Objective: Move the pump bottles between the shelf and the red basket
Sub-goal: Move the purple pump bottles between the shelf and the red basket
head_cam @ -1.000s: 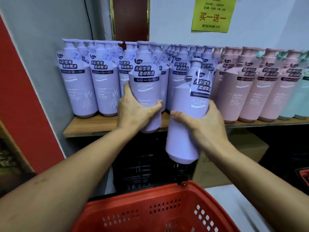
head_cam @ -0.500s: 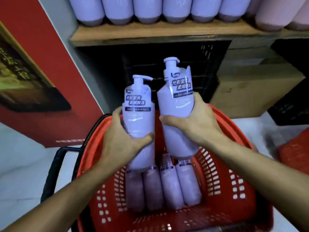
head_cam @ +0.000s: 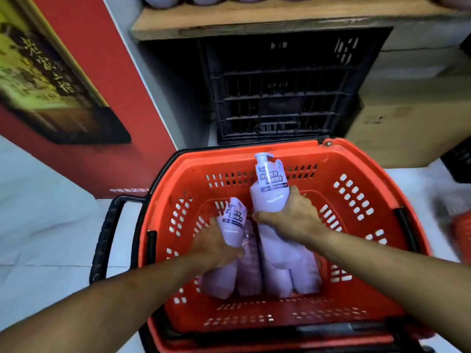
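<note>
While your left grip (head_cam: 216, 244) clasps a tilted pump bottle (head_cam: 233, 220) and your right grip (head_cam: 293, 220) an upright pump bottle (head_cam: 269, 189) inside the red basket (head_cam: 369, 174), laid bottles (head_cam: 277, 273) line its floor; more stand on the shelf (head_cam: 254, 24).

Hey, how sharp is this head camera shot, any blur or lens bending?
Head view: motion blur smears the poster at left and the label of the left-hand bottle; the right-hand bottle reads sharper. Head view: the wide lens bows the wooden shelf edge, and the black crate beneath lies in shadow.
</note>
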{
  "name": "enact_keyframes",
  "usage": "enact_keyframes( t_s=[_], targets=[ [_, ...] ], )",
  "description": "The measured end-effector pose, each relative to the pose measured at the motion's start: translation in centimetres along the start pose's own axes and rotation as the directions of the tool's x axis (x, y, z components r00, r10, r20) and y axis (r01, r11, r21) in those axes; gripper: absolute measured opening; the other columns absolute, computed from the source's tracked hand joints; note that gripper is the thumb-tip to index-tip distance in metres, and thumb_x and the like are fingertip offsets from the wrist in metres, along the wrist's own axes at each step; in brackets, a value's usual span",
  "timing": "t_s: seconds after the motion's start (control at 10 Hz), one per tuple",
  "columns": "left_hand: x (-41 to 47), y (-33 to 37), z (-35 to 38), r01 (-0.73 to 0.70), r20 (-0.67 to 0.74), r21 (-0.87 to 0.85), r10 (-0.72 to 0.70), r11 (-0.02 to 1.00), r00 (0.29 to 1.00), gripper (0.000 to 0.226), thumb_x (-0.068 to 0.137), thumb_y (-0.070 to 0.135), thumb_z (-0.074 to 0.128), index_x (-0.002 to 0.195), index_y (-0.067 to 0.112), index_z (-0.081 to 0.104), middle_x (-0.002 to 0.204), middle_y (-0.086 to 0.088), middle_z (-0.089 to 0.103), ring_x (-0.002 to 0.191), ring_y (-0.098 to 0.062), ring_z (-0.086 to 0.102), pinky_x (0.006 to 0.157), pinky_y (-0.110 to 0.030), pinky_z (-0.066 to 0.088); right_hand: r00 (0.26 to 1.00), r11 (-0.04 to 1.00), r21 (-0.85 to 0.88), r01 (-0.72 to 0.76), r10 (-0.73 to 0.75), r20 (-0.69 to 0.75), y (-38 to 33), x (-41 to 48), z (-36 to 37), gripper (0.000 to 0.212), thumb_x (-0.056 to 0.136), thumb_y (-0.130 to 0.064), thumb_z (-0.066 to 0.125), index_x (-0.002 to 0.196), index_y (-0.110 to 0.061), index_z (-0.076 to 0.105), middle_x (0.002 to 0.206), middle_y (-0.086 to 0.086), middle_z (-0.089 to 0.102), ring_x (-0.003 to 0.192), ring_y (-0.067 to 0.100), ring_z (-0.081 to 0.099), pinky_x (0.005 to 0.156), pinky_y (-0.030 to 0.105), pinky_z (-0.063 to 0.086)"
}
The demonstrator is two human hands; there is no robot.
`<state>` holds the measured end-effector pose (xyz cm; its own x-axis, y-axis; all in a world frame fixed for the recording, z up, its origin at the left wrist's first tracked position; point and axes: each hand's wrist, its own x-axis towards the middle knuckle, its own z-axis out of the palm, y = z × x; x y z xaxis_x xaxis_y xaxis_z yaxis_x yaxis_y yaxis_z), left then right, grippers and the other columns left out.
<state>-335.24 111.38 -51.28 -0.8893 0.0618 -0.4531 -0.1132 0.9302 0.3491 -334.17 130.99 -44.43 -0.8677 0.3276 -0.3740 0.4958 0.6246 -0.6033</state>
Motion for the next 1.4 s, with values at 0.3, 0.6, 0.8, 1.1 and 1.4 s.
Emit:
enact_keyframes(
  t_s=[0.3,0.6,0.8,1.1,1.4],
  targets=[
    [4.5,-3.1,3.5,0.131,0.184,-0.014,-0.127,0.991,0.975,0.129,0.055,0.058,0.086,0.154,0.005,0.023,0.150,-0.011,0.044,0.133,-0.023,0.050,0.103,-0.029,0.045,0.999,1.000,-0.026,0.002,0.000,0.049,1.9,0.0,2.1,0.085,0.057,-0.063,0.089,0.115,-0.018,0.046,0.105,0.002,0.061,0.107,0.031,0.065,0.074,0.032,0.040],
    [4.7,-1.8,4.8,0.275,0.264,-0.286,-0.200,0.918,0.943,0.097,0.057,0.046,0.091,0.136,0.007,0.051,0.120,-0.010,0.063,0.099,-0.022,0.065,0.078,-0.031,0.059,0.953,0.976,-0.083,-0.199,0.213,0.217,3.8,0.2,4.6,0.098,0.044,-0.075,0.080,0.121,-0.019,0.056,0.095,-0.004,0.068,0.075,0.008,0.060,0.054,0.024,0.039],
    [4.6,-1.6,5.0,0.209,0.289,-0.182,-0.151,0.961,0.945,0.117,0.063,0.058,0.085,0.152,0.003,0.031,0.150,-0.014,0.044,0.134,-0.025,0.049,0.105,-0.032,0.046,0.945,0.967,-0.067,-0.246,0.254,0.207,4.3,1.5,6.1,0.095,0.058,-0.063,0.088,0.130,-0.011,0.052,0.116,0.007,0.069,0.104,0.026,0.068,0.082,0.031,0.054],
    [2.9,-0.8,4.4,-0.102,0.213,-0.122,0.126,0.987,0.969,0.109,0.067,0.069,0.061,0.158,0.029,0.016,0.164,-0.012,0.018,0.150,-0.032,0.020,0.120,-0.043,0.024,0.962,0.980,-0.083,-0.181,0.194,0.195,4.2,3.1,8.3,0.074,0.057,-0.070,0.074,0.117,-0.027,0.066,0.114,-0.002,0.070,0.102,0.021,0.071,0.090,0.029,0.054],
    [3.6,-0.8,5.2,-0.007,0.218,-0.007,0.008,1.000,0.976,0.107,0.081,0.053,0.067,0.159,0.014,0.004,0.164,-0.018,0.011,0.149,-0.033,0.023,0.119,-0.039,0.028,0.892,0.878,-0.350,0.326,-0.408,-0.193,7.2,3.0,13.4,0.087,0.077,-0.098,0.029,0.077,-0.030,0.083,0.059,-0.024,0.062,0.058,0.000,0.070,0.073,0.022,0.057]
  ],
)
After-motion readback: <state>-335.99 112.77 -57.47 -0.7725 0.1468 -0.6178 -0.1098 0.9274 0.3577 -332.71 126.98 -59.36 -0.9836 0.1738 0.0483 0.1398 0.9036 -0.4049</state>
